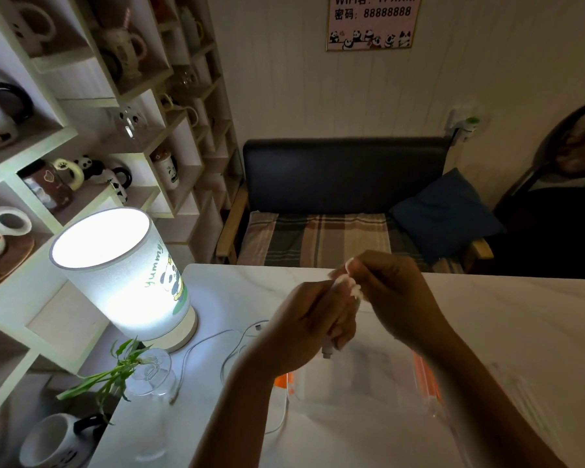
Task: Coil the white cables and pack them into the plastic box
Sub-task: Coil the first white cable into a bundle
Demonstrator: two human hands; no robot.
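Observation:
Both my hands are raised over the white table, close together. My left hand grips a white cable, whose plug end sticks out below the fist. My right hand pinches a small bunch of the white cable between the two hands. Below them stands the clear plastic box with orange latches, its inside blurred. More white cable lies loose on the table to the left of the box, another stretch running by the box's left side.
A lit cylindrical lamp with a panda print stands at the table's left back. A glass vase with a green plant sits at the left edge, a panda mug below. Shelves of mugs fill the left; a dark sofa stands behind.

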